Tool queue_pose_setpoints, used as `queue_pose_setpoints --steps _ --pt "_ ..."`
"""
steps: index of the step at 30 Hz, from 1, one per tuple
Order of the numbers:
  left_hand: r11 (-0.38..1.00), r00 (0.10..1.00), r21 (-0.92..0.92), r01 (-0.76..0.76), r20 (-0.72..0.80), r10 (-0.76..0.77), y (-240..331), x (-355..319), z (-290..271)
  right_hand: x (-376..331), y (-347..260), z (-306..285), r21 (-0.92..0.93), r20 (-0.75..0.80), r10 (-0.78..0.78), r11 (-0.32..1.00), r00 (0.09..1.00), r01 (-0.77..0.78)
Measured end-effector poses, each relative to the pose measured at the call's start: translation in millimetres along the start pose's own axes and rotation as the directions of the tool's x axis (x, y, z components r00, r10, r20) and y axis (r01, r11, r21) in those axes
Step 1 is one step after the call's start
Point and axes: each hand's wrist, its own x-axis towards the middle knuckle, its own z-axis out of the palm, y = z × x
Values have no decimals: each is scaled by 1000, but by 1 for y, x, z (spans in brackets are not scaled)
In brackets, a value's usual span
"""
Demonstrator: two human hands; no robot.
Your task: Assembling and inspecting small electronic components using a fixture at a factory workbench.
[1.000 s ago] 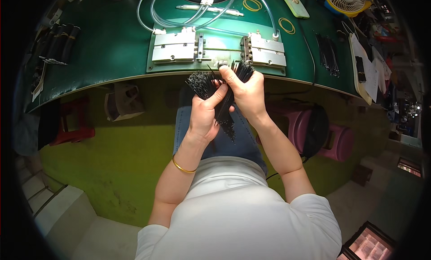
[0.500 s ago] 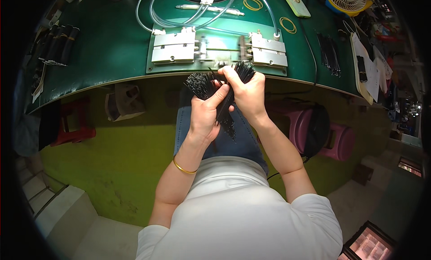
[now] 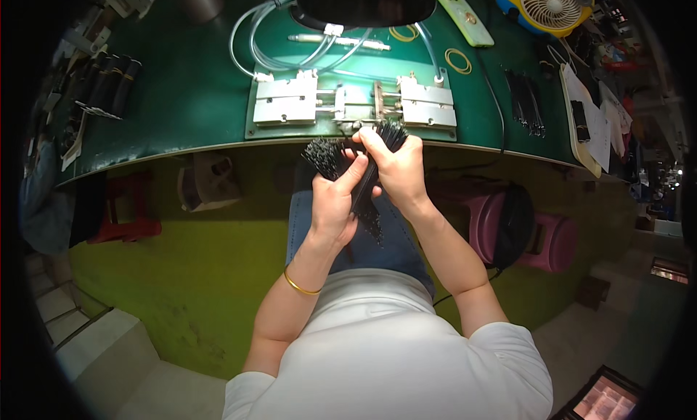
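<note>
My left hand (image 3: 335, 202) is closed round a bundle of thin black wires (image 3: 324, 157), whose cut ends fan out at the upper left. My right hand (image 3: 398, 167) grips a second bundle of black wires (image 3: 393, 134), its thumb and index finger meeting near the fixture. Both bundles cross between the palms, and their lower ends (image 3: 375, 231) hang down over my lap. Just beyond my fingers, at the table's front edge, sits a fixture with two silver air-cylinder blocks (image 3: 284, 102) facing each other. Its metal jaws (image 3: 359, 100) stand apart in the middle.
Clear air hoses (image 3: 254, 39) loop behind the fixture, near a pen (image 3: 363, 44) and rubber bands (image 3: 458, 60). A dark lamp hood (image 3: 365, 6) overhangs the green table (image 3: 192, 79). More wire bundles lie left (image 3: 112, 82) and right (image 3: 524, 100). A phone (image 3: 465, 17) and fan (image 3: 555, 6) stand far right.
The view has tilted up, so everything sits lower and more of the lamp hood shows. The fixture's jaws, blurred before, now look sharp. Both hands keep nearly the same grip on the wires.
</note>
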Motion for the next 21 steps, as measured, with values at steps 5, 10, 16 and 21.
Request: queue_pose_setpoints --steps 5,10,16,21 --pt "999 1000 39 26 13 -26 -3 -34 -7 -33 -31 -18 -22 133 106 994 985 -104" --pt "942 957 -172 290 83 -279 -14 -69 -62 -70 -44 -38 48 288 -85 996 954 75" --pt "916 949 -251 314 89 -301 3 -93 -76 -92 -59 -38 10 381 -90 996 920 93" --pt "961 973 -155 229 51 -224 11 -102 -79 -89 -60 -41 -28 369 -76 995 926 93"
